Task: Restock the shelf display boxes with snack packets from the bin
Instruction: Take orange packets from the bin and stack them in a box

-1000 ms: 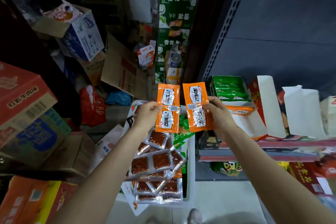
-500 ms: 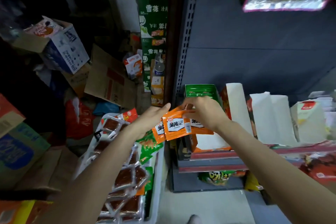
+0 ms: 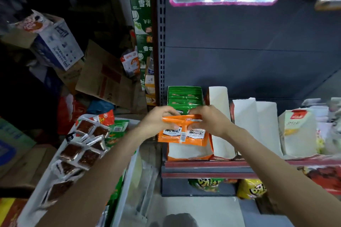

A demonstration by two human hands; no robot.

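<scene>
The orange snack packets sit at the centre of the frame, held as a small stack directly above the open orange display box on the shelf. Their long axis runs left to right across the frame, roughly parallel to the shelf's front edge, and the stack is tilted so that the printed faces and barcode point toward the camera. The left hand grips the left end of the stack, thumb in front and fingers curled over the top edge. The right hand pinches the right end in the same way, fingers hooked over the top. Both hands lie level with the top edge of the packets, so neither is clearly nearer to the box. The box opening lies below and slightly toward the bottom of the frame from the stack. It shows a pale inner floor, and no packets can be seen in it. The coming move is judged to be a short, straight lowering with the long axis kept aligned to the box width. Directly behind, toward the upper centre, stands a green display box filled with green packets. White-lined boxes stand to the right. At lower left, the bin holds clear-wrapped brown snack packs, well apart from the hands.
</scene>
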